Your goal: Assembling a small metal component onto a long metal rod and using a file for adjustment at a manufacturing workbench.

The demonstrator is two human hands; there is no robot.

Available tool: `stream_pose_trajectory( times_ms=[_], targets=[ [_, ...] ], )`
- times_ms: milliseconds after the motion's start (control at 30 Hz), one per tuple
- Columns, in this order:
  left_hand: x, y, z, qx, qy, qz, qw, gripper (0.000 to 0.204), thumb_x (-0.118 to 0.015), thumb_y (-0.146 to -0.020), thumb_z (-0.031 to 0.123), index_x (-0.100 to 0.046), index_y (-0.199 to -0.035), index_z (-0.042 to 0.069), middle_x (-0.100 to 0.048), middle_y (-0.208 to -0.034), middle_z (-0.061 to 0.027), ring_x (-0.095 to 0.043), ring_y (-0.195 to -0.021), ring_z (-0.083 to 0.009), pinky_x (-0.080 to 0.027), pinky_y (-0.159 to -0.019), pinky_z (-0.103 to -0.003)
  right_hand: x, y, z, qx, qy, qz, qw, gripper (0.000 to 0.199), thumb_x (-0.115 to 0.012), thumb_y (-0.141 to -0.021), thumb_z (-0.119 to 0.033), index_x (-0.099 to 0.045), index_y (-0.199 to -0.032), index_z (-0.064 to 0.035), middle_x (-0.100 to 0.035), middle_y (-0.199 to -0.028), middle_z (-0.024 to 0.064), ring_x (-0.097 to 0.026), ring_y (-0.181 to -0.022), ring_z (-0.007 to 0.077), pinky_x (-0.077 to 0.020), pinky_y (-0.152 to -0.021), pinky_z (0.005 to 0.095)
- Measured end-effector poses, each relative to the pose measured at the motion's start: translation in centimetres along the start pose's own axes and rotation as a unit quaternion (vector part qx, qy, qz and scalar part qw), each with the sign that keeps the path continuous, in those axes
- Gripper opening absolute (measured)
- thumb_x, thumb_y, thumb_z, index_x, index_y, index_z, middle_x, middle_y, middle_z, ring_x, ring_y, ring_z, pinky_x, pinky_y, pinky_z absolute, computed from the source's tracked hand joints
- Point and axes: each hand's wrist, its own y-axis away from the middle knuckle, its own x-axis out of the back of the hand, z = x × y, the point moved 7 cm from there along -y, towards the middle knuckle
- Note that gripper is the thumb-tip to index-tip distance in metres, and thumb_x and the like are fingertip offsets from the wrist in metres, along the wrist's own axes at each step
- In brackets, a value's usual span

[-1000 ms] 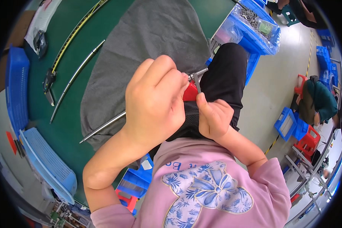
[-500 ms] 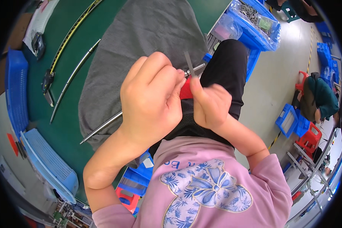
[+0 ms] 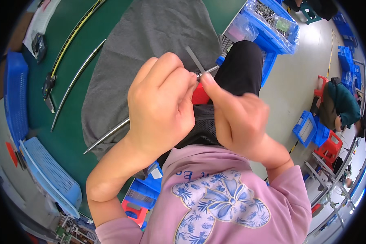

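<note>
rod [image 3: 106,136] runs through the clenched left hand [image 3: 160,97] above the grey cloth [image 3: 150,32], while the right hand [image 3: 242,118] pinches a flat strip [image 3: 194,59] crossing it near one end, apparently scraping there, and the next move would call for a steady rod

Two hands, the left hand [image 3: 162,97] and right hand [image 3: 242,122], hold one metal rod [image 3: 105,137] and one flat strip [image 3: 195,60]; a second rod [image 3: 70,86] lies at 10 o'clock beside one caliper [image 3: 49,84]. One gray cloth [image 3: 158,36] spreads at 11. Two blue baskets [image 3: 17,97] sit at 8 and 9, one red stool [image 3: 140,215] at 7, two more stools [image 3: 330,151] near 3.
</note>
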Motion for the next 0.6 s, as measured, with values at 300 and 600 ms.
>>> stream_pose_trajectory(
  times_ms=[300, 600],
  targets=[
    [0.0, -0.2, 0.0, 0.009, 0.007, -0.003, 1.0, 0.015, -0.067, -0.064, -0.008, -0.057, -0.072, 0.001, -0.05, -0.075, -0.0088, -0.05, -0.065, -0.0282, -0.041, -0.056, -0.038, -1.2, -0.7, 0.2, 0.016, 0.014, 0.053, 0.998, 0.06, -0.059, -0.06, 0.001, -0.067, -0.119, -0.0031, -0.033, -0.049, -0.0018, -0.036, -0.037, 0.013, -0.0292, -0.04, 0.0291],
    [0.0, 0.0, 0.0, 0.011, 0.005, -0.001, 1.0, 0.016, -0.068, -0.065, -0.008, -0.056, -0.071, 0.001, -0.051, -0.074, -0.0088, -0.05, -0.064, -0.0282, -0.04, -0.055, -0.038, -1.2, -1.1, 0.3, -0.006, -0.034, -0.012, 0.999, 0.046, -0.063, -0.068, 0.01, -0.065, -0.114, 0.0066, -0.065, -0.07, 0.0073, -0.047, -0.041, 0.0156, -0.0327, -0.043, 0.0288]
  ],
)
